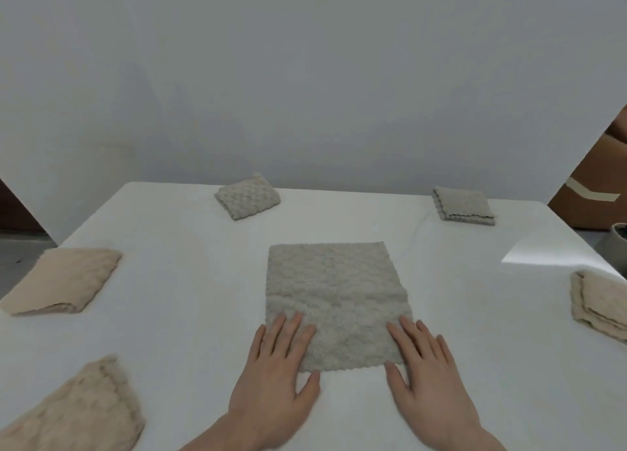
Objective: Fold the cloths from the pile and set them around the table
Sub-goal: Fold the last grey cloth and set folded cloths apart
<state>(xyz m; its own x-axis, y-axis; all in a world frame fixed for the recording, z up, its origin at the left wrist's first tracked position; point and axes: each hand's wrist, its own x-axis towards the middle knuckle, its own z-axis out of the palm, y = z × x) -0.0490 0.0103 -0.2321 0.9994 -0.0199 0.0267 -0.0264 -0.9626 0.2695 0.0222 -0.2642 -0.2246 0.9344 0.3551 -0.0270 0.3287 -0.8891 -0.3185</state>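
Observation:
A grey textured cloth [334, 294] lies flat as a rectangle in the middle of the white table [190, 281]. My left hand [276, 379] rests flat on its near left corner, fingers straight. My right hand [425, 372] presses flat on its near right corner, fingers spread. Folded cloths lie around the table: a grey one [247, 198] at the far middle, a grey one [463, 204] at the far right, a beige one [62, 279] at the left, a beige one [599, 301] at the right edge, and a tan one [81, 413] at the near left.
A pale wall stands right behind the table's far edge. A brown cardboard box [592, 193] with a tape strip sits off the far right corner, and a grey round container [614, 247] stands below it beside the table edge.

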